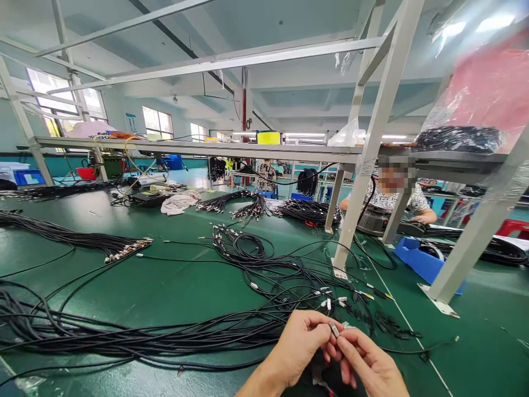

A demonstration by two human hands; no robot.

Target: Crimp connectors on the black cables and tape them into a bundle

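Observation:
A small silvery cable connector [334,330] is pinched between thumb and fingers near the table's front edge. My left hand [301,343] closes on it from the left. From the right, the fingertips of my right hand [369,355] meet it too, thumb and forefinger pressed together. Just beyond my hands lie white-tipped cable ends [326,303] and a scatter of small black pieces [394,325]. A thick run of black cables [165,339] stretches leftward from my left hand. Any cable attached to the held connector is hidden by my fingers.
A bundle of black cables with metal ends [128,249] lies at left on the green table [173,286]. Loose coils [248,248] fill the middle. White shelf posts [374,143] and a blue tape dispenser [425,264] stand at right. A co-worker [413,204] sits across.

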